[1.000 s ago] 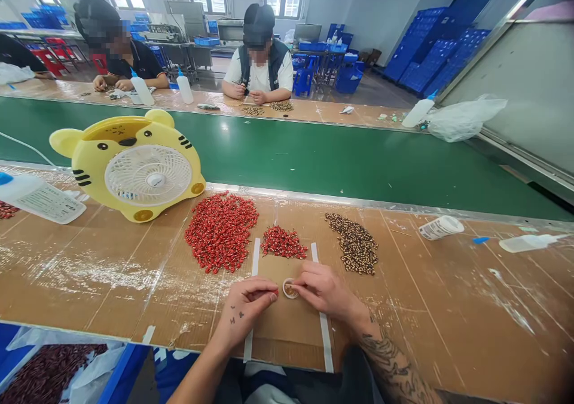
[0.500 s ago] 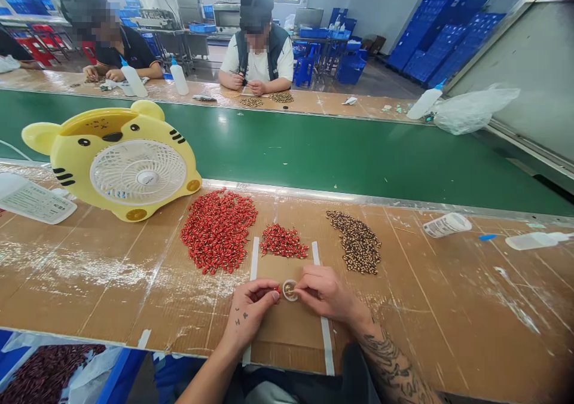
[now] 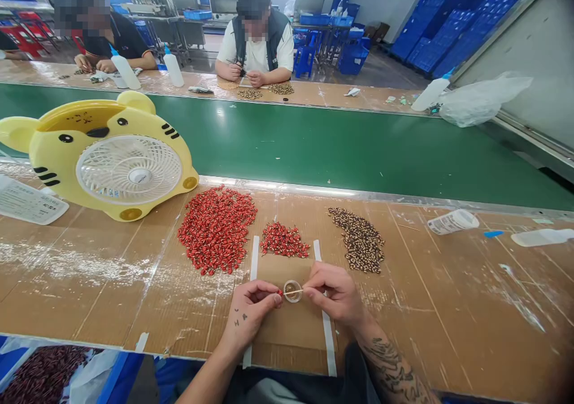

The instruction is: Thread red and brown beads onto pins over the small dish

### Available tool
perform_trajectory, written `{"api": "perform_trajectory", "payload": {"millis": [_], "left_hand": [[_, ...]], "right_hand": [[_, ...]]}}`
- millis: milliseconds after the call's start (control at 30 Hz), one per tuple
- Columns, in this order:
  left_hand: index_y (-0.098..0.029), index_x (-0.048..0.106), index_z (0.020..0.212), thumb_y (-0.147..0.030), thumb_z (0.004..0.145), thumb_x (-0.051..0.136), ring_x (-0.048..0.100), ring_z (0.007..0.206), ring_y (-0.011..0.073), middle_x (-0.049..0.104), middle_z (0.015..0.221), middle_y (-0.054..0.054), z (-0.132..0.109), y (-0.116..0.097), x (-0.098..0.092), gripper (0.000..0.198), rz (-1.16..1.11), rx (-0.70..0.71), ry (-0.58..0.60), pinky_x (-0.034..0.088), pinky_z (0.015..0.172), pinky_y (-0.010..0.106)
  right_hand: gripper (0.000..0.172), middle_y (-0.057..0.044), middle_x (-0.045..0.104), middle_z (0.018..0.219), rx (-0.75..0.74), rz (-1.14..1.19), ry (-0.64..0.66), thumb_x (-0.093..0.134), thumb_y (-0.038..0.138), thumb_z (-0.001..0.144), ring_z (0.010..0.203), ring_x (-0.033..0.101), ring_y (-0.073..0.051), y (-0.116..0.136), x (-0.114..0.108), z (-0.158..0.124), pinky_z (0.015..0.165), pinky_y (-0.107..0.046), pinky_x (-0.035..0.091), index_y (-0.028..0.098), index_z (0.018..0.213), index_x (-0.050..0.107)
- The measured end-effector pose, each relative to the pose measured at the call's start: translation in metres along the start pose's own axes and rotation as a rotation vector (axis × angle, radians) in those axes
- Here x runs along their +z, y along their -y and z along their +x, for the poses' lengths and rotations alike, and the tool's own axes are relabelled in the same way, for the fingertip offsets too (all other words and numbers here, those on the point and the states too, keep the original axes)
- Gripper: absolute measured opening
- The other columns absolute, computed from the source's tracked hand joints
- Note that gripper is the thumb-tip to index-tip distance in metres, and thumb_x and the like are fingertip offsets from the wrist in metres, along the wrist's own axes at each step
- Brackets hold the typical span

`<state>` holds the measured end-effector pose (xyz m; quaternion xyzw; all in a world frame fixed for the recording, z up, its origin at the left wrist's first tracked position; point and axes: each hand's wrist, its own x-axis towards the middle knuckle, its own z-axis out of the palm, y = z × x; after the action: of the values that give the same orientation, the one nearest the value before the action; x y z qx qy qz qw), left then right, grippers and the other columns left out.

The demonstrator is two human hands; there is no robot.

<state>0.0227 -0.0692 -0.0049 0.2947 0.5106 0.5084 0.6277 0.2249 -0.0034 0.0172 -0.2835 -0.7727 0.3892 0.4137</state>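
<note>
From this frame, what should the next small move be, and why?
Probably touch the thin pale stick lightly to the small red piece: the left hand pinches that piece, and the right hand holds the stick, which crosses the round whitish-rimmed dish in this view, tip beside the piece. Contact itself is unclear.

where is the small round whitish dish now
In the head view's lower middle, the dish sits on brown cardboard between the left hand and right hand, below the small pile of red pieces.
</note>
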Motion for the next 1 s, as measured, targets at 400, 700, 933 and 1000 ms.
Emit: {"api": "perform_trajectory", "payload": {"millis": [400, 700, 933, 1000], "left_hand": [[-0.016, 0.077, 0.074, -0.024, 0.067, 0.082, 0.068, 0.064, 0.0164, 0.076, 0.071, 0.004, 0.001, 0.002, -0.001, 0.012, 0.061, 0.013, 0.023, 0.052, 0.064, 0.024], [-0.016, 0.076, 0.074, -0.024, 0.067, 0.080, 0.067, 0.065, 0.0160, 0.075, 0.071, 0.004, -0.001, -0.003, 0.002, 0.011, 0.089, 0.027, -0.005, 0.052, 0.063, 0.023], [-0.017, 0.076, 0.076, -0.028, 0.066, 0.082, 0.068, 0.068, 0.0190, 0.076, 0.072, 0.005, 0.000, -0.002, -0.001, 0.016, 0.151, 0.037, -0.020, 0.054, 0.064, 0.025], [-0.017, 0.076, 0.076, -0.030, 0.066, 0.081, 0.069, 0.068, 0.0196, 0.076, 0.071, 0.005, 0.000, -0.002, -0.001, 0.016, 0.163, 0.047, -0.010, 0.055, 0.064, 0.026]], "right_hand": [[0.033, 0.001, 0.049, 0.058, 0.109, -0.132, 0.035, 0.057, 0.033, 0.093, 0.054, 0.044, -0.012, 0.001, 0.005, 0.002, 0.052, -0.026, 0.031, 0.018, 0.064, 0.059], [0.036, 0.002, 0.046, 0.059, 0.155, -0.221, 0.057, 0.057, 0.034, 0.093, 0.056, 0.043, -0.012, -0.003, -0.007, 0.000, 0.054, -0.026, 0.031, 0.018, 0.061, 0.053], [0.027, -0.002, 0.064, 0.070, 0.391, -0.512, 0.005, 0.057, 0.030, 0.093, 0.063, 0.058, -0.015, -0.014, -0.046, 0.003, 0.060, -0.026, 0.042, 0.018, 0.071, 0.067], [0.022, -0.003, 0.070, 0.079, 0.467, -0.683, -0.057, 0.055, 0.027, 0.092, 0.071, 0.063, -0.017, -0.025, -0.071, 0.007, 0.066, -0.028, 0.047, 0.020, 0.080, 0.072]]}}
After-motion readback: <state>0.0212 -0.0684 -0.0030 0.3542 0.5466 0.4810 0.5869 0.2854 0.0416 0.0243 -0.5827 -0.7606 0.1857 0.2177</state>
